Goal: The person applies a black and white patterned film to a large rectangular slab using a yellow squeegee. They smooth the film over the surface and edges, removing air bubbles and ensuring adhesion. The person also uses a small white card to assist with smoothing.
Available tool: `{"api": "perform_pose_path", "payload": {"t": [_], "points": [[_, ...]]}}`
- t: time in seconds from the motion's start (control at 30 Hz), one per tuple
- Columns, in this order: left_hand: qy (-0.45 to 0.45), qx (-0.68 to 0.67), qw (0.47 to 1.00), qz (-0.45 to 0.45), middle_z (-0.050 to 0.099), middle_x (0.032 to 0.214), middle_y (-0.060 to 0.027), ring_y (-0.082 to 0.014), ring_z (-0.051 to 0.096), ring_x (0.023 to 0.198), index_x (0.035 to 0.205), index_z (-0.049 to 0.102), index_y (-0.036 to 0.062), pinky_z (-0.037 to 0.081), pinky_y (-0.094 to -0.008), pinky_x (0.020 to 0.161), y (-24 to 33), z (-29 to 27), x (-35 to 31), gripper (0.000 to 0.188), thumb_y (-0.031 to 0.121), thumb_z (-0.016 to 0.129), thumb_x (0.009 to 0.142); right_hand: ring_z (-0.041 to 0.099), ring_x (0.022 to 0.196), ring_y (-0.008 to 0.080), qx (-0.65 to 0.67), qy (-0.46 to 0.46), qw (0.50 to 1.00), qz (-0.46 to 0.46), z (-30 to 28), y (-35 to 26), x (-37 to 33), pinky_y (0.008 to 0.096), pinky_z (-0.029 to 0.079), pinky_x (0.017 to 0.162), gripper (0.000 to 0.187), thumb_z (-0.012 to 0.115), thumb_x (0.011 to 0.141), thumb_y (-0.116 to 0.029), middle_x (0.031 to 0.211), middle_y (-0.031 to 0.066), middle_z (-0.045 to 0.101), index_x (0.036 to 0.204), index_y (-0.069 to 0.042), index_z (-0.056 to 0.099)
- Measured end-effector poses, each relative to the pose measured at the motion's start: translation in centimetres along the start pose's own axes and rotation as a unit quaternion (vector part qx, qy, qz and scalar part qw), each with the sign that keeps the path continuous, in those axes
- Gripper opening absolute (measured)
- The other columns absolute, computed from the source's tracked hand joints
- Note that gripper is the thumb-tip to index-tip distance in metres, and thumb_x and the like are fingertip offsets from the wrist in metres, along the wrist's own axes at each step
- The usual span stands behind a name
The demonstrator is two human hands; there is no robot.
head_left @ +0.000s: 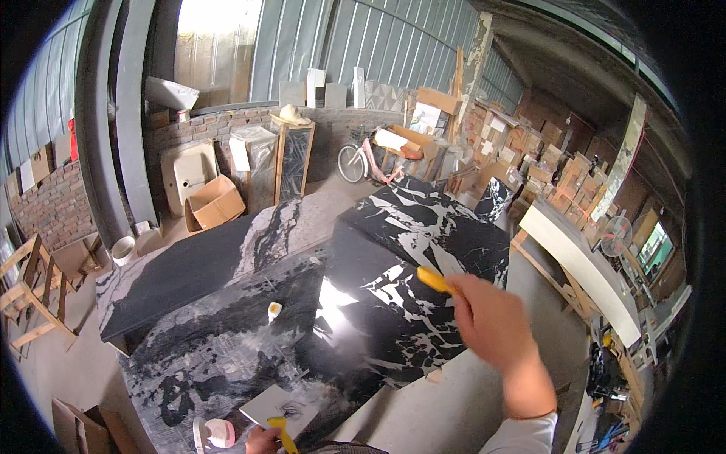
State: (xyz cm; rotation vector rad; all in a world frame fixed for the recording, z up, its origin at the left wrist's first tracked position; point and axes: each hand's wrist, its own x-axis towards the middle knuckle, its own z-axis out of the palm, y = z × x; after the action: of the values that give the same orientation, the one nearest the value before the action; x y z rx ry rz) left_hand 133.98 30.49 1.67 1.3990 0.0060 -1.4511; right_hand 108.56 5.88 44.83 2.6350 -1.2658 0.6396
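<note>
My right hand (495, 321) reaches out over the black-and-white marble-patterned slab (423, 219), closed round a yellow scraper (434, 279) that points left. Motion smears this scraper, and I cannot tell whether it touches the slab. At the near edge, my left hand (262, 440) is closed by a second yellow scraper (278, 425), which it appears to grip. Under that scraper lies a white square tile (266, 402) with a dark smear on it. Left of it are a white tub with pink contents (220, 433) and its lid (200, 435). A small white piece with a yellow spot (274, 309) rests farther up.
A dusty dark slab (219, 340) bears the tile and tub; another dark-and-pale slab (204, 257) adjoins it. Cardboard boxes (560, 170) are piled at the far right. A white panel on a wooden stand (575, 257) stands right. Wooden trestles (34, 291) stand left.
</note>
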Motion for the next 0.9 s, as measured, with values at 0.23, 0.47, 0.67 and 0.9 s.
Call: {"api": "perform_pose_path", "payload": {"t": [0.23, 0.47, 0.67, 0.9], "points": [[0.012, 0.064, 0.998, 0.008, 0.059, 0.078, -0.0058, -0.0193, 0.057, 0.063, 0.1, 0.057, 0.0073, 0.047, -0.0342, 0.051, -0.2, 0.1, 1.4, 0.024, 0.02, 0.07, 0.084, 0.067, 0.085, 0.0354, 0.207, -0.425, 0.877, 0.089, 11.8, -0.1, -9.7, 0.0469, 0.052, 0.074, 0.032, 0.052, 0.097, -0.03, 0.093, 0.0179, 0.067, 0.118, -0.007, 0.053], [0.058, 0.115, 0.992, 0.009, 0.06, 0.079, -0.0069, -0.0201, 0.059, 0.065, 0.101, 0.057, 0.0054, 0.048, -0.035, 0.052, -1.6, -1.4, 2.0, 0.024, 0.018, 0.068, 0.085, 0.06, 0.07, 0.0263, 0.38, -0.399, 0.824, 0.129, 24.4, -0.4, -21.9, 0.0415, 0.048, 0.065, 0.044, 0.051, 0.099, -0.04, 0.083, 0.0152, 0.063, 0.117, 0.0, 0.056], [0.099, 0.158, 0.982, 0.015, 0.062, 0.079, -0.0078, -0.0209, 0.061, 0.066, 0.102, 0.057, 0.0039, 0.049, -0.0357, 0.054, -3.2, -1.6, 2.6, 0.023, 0.017, 0.067, 0.085, 0.056, 0.061, 0.0247, 0.373, -0.353, 0.854, 0.082, 24.6, 2.1, -25.0, 0.0412, 0.047, 0.059, 0.044, 0.052, 0.099, -0.041, 0.076, 0.0126, 0.061, 0.118, -0.002, 0.057], [0.172, 0.23, 0.958, 0.023, 0.063, 0.08, -0.0089, -0.0218, 0.062, 0.067, 0.103, 0.057, 0.0021, 0.05, -0.0365, 0.055, -6.0, -3.2, 4.8, 0.023, 0.015, 0.066, 0.086, 0.06, 0.074, 0.0283, 0.406, -0.222, 0.883, -0.072, 32.5, 7.0, -30.4, 0.0424, 0.049, 0.069, 0.041, 0.055, 0.097, -0.043, 0.091, 0.0152, 0.062, 0.114, -0.005, 0.058]]}}
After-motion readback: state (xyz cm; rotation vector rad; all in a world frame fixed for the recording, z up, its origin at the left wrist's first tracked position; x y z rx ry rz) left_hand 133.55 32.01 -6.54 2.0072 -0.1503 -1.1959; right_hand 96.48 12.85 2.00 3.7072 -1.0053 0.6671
